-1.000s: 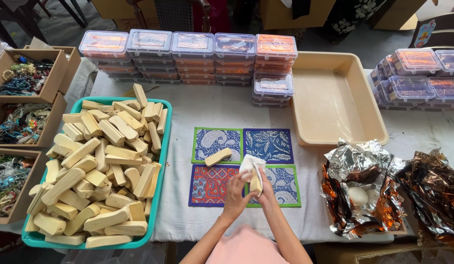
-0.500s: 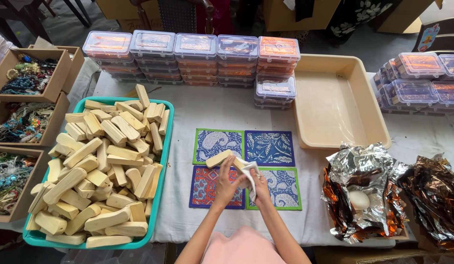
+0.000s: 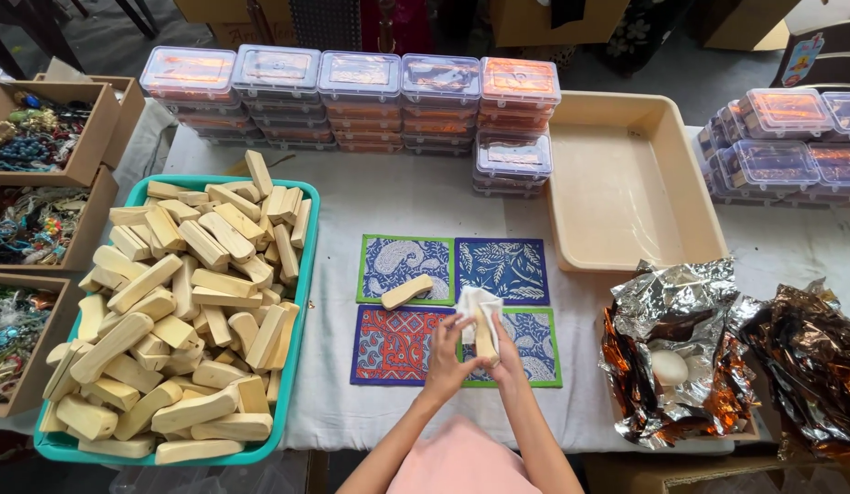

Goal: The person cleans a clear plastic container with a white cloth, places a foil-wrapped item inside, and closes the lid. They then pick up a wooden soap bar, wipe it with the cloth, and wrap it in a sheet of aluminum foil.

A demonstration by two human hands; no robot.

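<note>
My left hand [image 3: 449, 359] and my right hand [image 3: 507, 359] meet over the patterned mats [image 3: 498, 271], gripping one pale wooden piece [image 3: 485, 337] upright between them. A white cloth [image 3: 476, 302] is draped over its top end, against my right hand. A second wooden piece [image 3: 406, 292] lies loose on the blue paisley mat, just beyond my left hand. The teal tray [image 3: 307, 274] at the left is heaped with several more such wooden pieces [image 3: 182, 311].
An empty beige tray [image 3: 708, 220] sits at the back right. Stacks of clear lidded boxes [image 3: 352, 96] line the far edge and the right side [image 3: 791, 137]. Crumpled foil wrappers [image 3: 690, 348] lie at the right. Cardboard boxes of beads [image 3: 32, 192] stand at the left.
The wooden piece and cloth have stayed between my hands, shifting slightly as I turn and rub them. The loose piece on the mat has not moved.
</note>
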